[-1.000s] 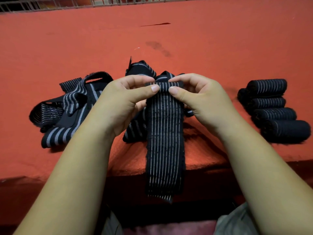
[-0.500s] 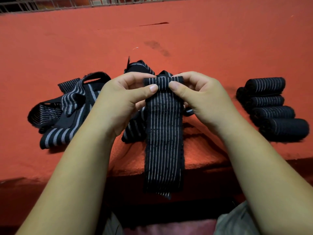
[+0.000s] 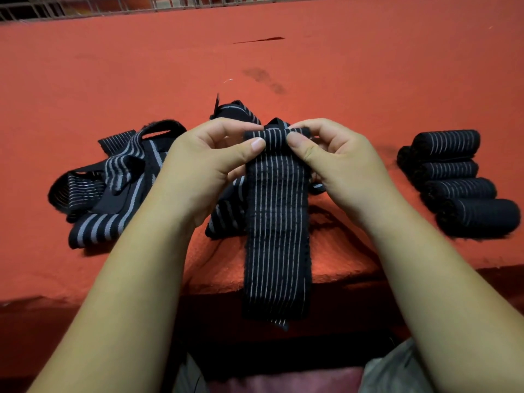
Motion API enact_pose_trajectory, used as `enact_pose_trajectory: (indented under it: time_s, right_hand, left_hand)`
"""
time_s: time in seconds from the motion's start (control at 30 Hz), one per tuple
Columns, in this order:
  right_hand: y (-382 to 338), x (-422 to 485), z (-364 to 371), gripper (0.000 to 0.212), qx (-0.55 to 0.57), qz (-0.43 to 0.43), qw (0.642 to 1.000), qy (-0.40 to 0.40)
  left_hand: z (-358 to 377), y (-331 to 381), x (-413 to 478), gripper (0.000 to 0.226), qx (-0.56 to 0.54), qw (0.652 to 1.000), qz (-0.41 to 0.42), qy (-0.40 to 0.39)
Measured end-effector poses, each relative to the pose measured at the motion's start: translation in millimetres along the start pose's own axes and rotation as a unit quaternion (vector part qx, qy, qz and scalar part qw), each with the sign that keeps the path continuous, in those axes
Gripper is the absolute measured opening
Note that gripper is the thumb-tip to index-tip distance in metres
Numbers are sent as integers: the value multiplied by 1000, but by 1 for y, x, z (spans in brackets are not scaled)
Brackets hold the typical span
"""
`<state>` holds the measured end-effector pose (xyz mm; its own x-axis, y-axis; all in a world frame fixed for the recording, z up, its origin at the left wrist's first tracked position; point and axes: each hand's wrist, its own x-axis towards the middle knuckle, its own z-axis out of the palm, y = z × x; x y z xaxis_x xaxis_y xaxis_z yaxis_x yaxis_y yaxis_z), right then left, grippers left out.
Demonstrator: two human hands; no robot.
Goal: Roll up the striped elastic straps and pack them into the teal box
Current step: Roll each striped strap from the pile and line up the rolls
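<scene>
A black elastic strap with thin white stripes (image 3: 276, 222) hangs from my hands over the table's front edge. Its top end is turned over into a small roll. My left hand (image 3: 198, 168) pinches that roll from the left with thumb and fingers, and my right hand (image 3: 334, 163) pinches it from the right. A heap of loose striped straps (image 3: 113, 182) lies on the table to the left and behind my hands. Several finished rolls (image 3: 459, 180) lie side by side at the right. No teal box is in view.
The table has a red-orange cloth (image 3: 340, 66) with a dark stain (image 3: 263, 80) behind the straps. A metal grille (image 3: 85, 7) runs along the far edge. The near table edge drops off below my wrists, with my lap beneath.
The roll at the strap's top has been turned a little further and the hanging end has risen slightly. Both hands stay at the same spot.
</scene>
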<state>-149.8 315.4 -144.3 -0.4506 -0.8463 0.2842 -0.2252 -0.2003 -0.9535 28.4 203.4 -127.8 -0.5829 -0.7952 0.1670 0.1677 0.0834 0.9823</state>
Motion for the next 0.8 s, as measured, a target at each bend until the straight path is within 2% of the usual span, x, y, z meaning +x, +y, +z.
enact_pose_trajectory:
  time_s: [0.1, 0.5, 0.63, 0.8]
  right_hand:
    - [0, 0, 1, 19, 17, 9, 1000, 4]
    - [-1, 0, -2, 19, 78, -1, 997, 4]
    - [-3, 1, -6, 27, 53, 2, 999, -7]
    - [0, 3, -12, 18, -23, -9, 1000, -5]
  left_hand:
    - [0, 0, -1, 21, 18, 1000, 6, 1]
    - [2, 2, -3, 24, -22, 999, -37, 0]
    - [2, 1, -1, 28, -27, 999, -17, 14]
    - [2, -1, 0, 29, -18, 1000, -13, 17]
